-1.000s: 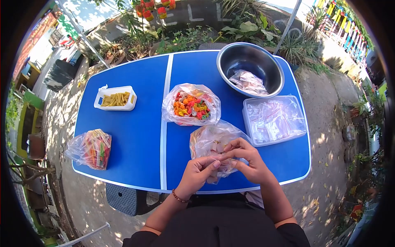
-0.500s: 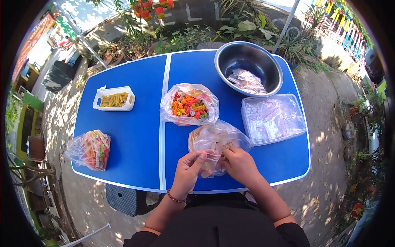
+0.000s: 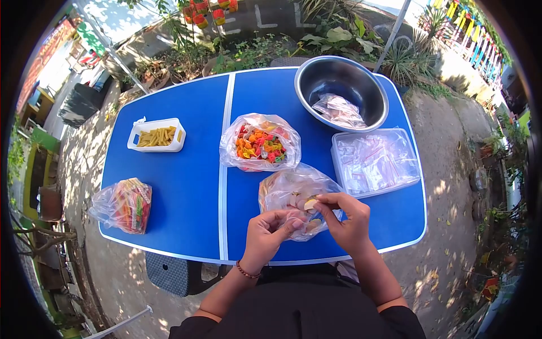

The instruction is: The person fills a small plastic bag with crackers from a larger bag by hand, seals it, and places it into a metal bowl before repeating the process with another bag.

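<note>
Over a large clear plastic bag (image 3: 274,189) of round, flat, pale pink and yellowish pieces, both hands work close together. My right hand (image 3: 349,221) pinches one thin round yellowish piece (image 3: 310,204) between thumb and fingertips, above the bag's opening. My left hand (image 3: 266,234), with a beaded bracelet at its wrist, is closed in a pinch on what looks like a small clear plastic bag (image 3: 294,216); its outline blends with the large bag behind. Just beyond lies an open plastic bag of colourful candies (image 3: 261,146).
At right, a clear tub (image 3: 375,164) holds small zip bags. Behind it a metal basin (image 3: 305,85) contains filled packets (image 3: 339,110). Leftward are a white basket (image 3: 155,150) of yellow sticks and a bag of colourful strips (image 3: 130,206), all on a blue table (image 3: 186,198).
My right hand has come up and out of the large bag's opening, now showing a round piece in its fingertips. My left hand has shifted slightly right and down.
</note>
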Demonstrator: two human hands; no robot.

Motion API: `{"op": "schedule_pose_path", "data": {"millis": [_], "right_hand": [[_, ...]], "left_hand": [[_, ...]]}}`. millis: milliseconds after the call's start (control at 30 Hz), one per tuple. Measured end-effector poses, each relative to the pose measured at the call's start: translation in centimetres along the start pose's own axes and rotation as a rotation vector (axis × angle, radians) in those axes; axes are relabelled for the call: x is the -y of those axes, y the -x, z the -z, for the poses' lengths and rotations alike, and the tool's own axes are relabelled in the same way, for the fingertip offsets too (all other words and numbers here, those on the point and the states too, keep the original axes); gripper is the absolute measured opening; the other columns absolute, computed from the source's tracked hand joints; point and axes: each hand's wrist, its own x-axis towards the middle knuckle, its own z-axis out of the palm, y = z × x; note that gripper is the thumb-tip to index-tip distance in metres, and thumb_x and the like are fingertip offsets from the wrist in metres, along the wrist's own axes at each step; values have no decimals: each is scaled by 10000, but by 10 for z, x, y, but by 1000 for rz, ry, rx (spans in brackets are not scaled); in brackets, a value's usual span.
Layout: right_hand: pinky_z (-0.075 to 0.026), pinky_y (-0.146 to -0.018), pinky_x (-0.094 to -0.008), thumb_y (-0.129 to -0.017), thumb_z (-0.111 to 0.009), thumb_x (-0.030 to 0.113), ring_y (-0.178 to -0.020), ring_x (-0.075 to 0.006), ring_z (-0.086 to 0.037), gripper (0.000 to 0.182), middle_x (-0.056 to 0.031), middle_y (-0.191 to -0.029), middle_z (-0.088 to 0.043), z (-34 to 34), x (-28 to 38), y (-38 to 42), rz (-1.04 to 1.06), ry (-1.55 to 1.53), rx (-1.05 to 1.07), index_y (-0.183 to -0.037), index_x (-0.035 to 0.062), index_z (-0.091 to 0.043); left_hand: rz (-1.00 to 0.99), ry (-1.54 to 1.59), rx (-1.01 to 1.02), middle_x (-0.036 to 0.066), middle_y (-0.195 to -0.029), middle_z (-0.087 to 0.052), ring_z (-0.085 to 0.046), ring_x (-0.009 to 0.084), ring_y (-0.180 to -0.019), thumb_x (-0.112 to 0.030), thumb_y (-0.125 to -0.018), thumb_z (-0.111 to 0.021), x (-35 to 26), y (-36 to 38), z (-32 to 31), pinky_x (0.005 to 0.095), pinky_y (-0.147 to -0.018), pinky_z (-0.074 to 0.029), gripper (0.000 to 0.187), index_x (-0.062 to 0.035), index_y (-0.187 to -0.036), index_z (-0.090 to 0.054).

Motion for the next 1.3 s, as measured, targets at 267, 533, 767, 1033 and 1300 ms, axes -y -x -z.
{"op": "schedule_pose_path", "data": {"millis": [267, 533, 767, 1033, 1300], "right_hand": [[-526, -709, -304, -739, -816, -42, -752, -204, -670, 171, -93, -869, -735, 2, 9, -3, 112, -100, 45, -875, 11, -727], [-528, -755, -331, -757, -733, -30, -865, -235, -631, 188, -80, -920, -705, 8, 13, -8, 144, -77, 263, -926, 51, -744], [-532, -762, -356, -790, -696, -16, -900, -270, -647, 194, -104, -930, -661, 2, 5, -7, -98, -205, 226, -971, 38, -734], [-552, -776, -424, -817, -712, 73, -879, -348, -660, 130, -147, -923, -653, -3, -14, 10, -32, 395, 562, -939, 31, -698], [-561, -718, -379, -832, -705, 29, -808, -330, -679, 151, -147, -889, -689, 3, -25, 7, -146, 218, 475, -982, 36, -709]], "left_hand": [[-58, 5, 2, 137, -1035, -750, -711, 125, -927, -76, -894, -774, 0, 0, -1, 240, -823, -575, 308, 61, -1156, -690], [-47, -21, 39, 131, -1029, -744, -714, 132, -921, -49, -915, -736, 0, 0, -2, 264, -840, -592, 265, 56, -1154, -691], [-73, 26, 11, 96, -1093, -740, -681, 107, -994, -126, -961, -709, -2, -1, -4, 246, -878, -546, 283, 42, -1187, -683], [-72, 36, -9, 105, -1128, -734, -678, 111, -1016, -144, -970, -700, 1, -1, 2, 252, -901, -539, 277, 36, -1180, -684], [-65, 55, -1, 110, -1123, -736, -680, 110, -1007, -136, -972, -696, 1, -3, 3, 256, -902, -540, 277, 42, -1184, -677]]}}
